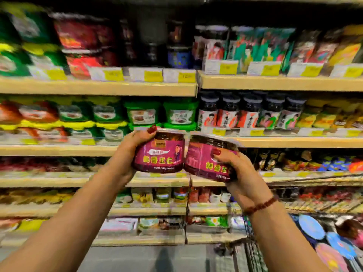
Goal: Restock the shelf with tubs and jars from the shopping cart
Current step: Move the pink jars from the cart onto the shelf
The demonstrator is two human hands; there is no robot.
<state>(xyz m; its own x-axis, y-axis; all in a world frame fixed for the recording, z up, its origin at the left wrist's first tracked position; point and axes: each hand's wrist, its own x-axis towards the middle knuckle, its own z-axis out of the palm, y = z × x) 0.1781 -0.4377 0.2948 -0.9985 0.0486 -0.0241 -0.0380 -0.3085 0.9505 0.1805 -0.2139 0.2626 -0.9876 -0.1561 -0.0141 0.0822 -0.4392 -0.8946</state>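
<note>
I hold two purple-labelled jars side by side in front of the shelving. My left hand (135, 152) grips the left jar (160, 154) from its left side, thumb over the lid rim. My right hand (238, 171) grips the right jar (204, 157) from below and the right, thumb on the label; this jar tilts to the right. The two jars touch at their lower edges. They are level with the shelf (98, 148) that carries green tubs (179, 114). The shopping cart (253, 250) shows at the bottom right with several round lids (311, 227) inside.
Wooden shelves run across the whole view on several levels. Dark jars (247, 112) stand to the right of the green tubs. Packets and bottles fill the top shelf (275, 81). Low shelves hold small packs. Grey floor (147, 258) lies between me and the shelving.
</note>
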